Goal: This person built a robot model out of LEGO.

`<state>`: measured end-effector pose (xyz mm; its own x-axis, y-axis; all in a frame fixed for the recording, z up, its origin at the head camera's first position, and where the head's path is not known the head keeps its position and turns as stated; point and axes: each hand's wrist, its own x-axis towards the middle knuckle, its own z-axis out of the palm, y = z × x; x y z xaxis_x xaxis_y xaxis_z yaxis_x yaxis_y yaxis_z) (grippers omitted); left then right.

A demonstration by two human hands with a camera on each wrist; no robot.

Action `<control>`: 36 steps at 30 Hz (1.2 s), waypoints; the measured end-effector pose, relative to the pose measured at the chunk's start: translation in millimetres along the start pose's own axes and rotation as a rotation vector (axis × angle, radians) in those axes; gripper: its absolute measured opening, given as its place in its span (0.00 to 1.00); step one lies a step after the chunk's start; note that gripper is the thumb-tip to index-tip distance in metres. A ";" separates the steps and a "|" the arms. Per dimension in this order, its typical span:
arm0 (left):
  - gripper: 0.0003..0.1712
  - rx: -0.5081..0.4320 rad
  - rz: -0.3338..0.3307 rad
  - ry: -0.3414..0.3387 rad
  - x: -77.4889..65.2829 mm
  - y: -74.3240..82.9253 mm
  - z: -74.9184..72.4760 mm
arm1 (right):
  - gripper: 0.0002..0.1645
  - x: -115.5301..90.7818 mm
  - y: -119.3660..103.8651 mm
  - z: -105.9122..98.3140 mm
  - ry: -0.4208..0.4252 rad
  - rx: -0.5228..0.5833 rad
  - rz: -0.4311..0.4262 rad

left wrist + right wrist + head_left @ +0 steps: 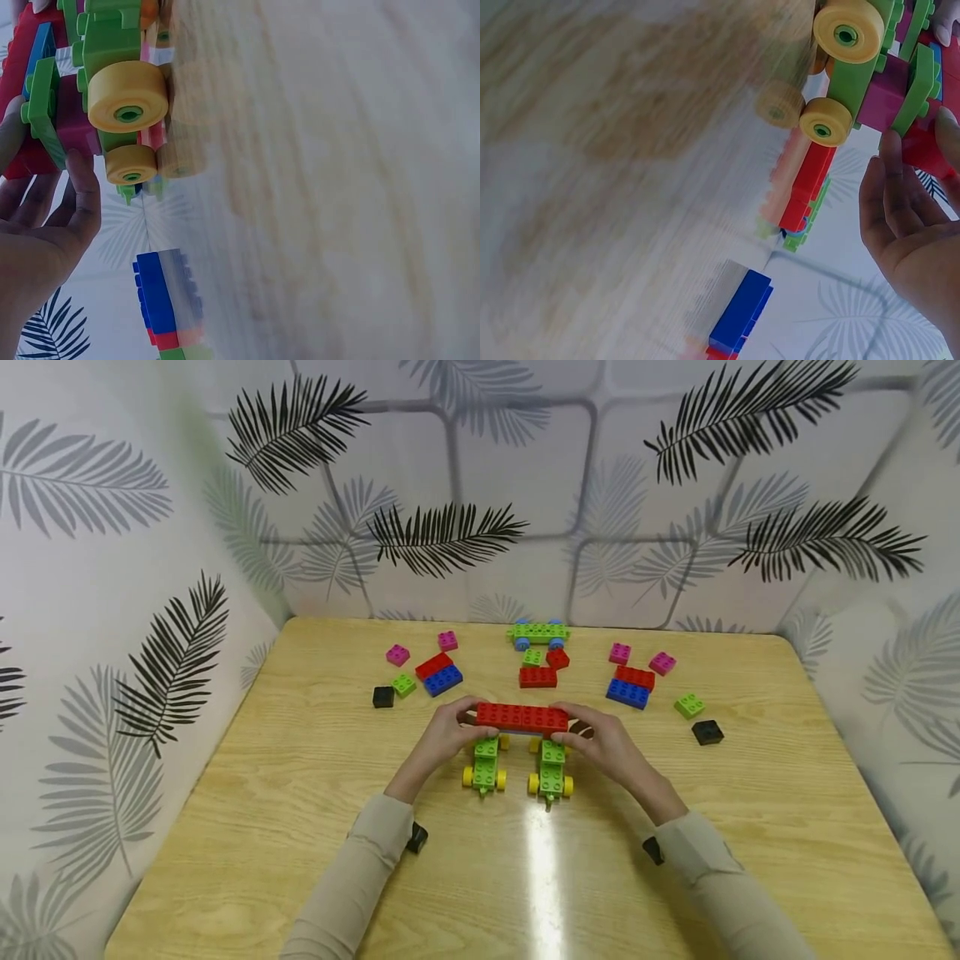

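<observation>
Two red bricks lie end to end as a bar across two green wheeled bases, the left one and the right one, both with yellow wheels. My left hand grips the bar's left end, and my right hand grips its right end. In the left wrist view, a magenta brick and a green piece sit between base and red brick; a strip of blue shows beside the red. The right wrist view has a matching magenta brick and green piece.
Behind the hands stand a green base with blue wheels, a lone red brick, and red-and-blue brick pairs at left and right. Small magenta, green and black bricks lie around them. Patterned cloth borders the wooden table.
</observation>
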<state>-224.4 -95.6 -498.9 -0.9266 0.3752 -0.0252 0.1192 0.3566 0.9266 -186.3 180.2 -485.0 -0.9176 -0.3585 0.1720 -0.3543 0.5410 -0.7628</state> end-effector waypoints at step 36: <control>0.21 0.120 0.018 -0.147 -0.4 14.2 -10.6 | 0.22 -50.7 46.9 -85.1 0.322 -0.308 0.170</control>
<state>-226.1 -99.7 -481.8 -0.8630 0.5001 -0.0719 0.1848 0.4449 0.8763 -171.7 288.4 -476.5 -0.9591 -0.0173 0.2827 -0.1868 0.7891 -0.5852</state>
